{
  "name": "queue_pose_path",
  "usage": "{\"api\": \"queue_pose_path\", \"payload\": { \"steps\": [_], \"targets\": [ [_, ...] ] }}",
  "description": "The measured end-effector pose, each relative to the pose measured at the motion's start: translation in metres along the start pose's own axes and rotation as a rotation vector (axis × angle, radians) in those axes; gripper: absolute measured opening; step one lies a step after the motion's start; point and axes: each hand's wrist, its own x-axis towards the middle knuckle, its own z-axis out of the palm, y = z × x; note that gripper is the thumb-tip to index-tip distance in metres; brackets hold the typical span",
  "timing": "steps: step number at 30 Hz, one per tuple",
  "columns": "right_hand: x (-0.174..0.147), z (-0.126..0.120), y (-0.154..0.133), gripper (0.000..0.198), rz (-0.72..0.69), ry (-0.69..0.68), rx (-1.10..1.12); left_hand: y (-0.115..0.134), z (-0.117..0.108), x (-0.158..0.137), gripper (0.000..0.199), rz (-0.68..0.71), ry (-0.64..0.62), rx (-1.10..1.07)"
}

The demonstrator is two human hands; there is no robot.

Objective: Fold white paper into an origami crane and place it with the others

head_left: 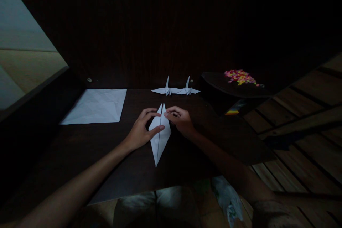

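Note:
A white paper folded into a long kite-like diamond [159, 146] lies on the dark table, split at its far end into two narrow points with a slit down the middle. My left hand [139, 130] holds its left side, the thumb lying across the front and the fingers at the upper left edge. On the other side, my right hand [182, 119] pinches the upper right edge between thumb and bent fingers. Two white origami cranes [167, 91] stand just beyond, side by side with their wings meeting.
A creased white paper sheet [96, 107] lies on the left of the dark table [128, 178]. At the right, a curved dark shelf [216, 80] carries a pile of small pink and yellow pieces [242, 77]. A dark panel [149, 28] rises behind the cranes.

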Motion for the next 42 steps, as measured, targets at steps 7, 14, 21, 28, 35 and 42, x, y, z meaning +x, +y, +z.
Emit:
{"api": "queue_pose_path", "payload": {
  "steps": [7,14,21,28,35,42],
  "targets": [
    [-0.006,0.004,-0.004,0.012,-0.073,-0.050,-0.030,0.004,0.001,0.001,0.023,-0.019,0.082,-0.022],
    [-0.008,0.004,-0.004,0.014,-0.084,-0.143,-0.062,0.009,0.000,0.003,0.015,-0.080,-0.008,-0.179],
    [-0.008,0.004,0.003,0.014,-0.067,-0.165,-0.073,0.009,0.000,0.002,0.017,-0.100,-0.024,-0.179],
    [-0.008,0.006,0.003,0.012,-0.055,-0.176,-0.020,0.009,0.001,0.001,0.015,-0.084,-0.015,-0.142],
    [-0.008,0.004,0.008,0.013,-0.060,-0.195,-0.022,0.013,0.000,0.000,0.017,-0.086,-0.017,-0.101],
    [-0.008,0.006,0.007,0.012,-0.046,-0.182,-0.015,0.011,0.001,0.000,0.018,-0.072,-0.026,-0.112]
  ]
}}
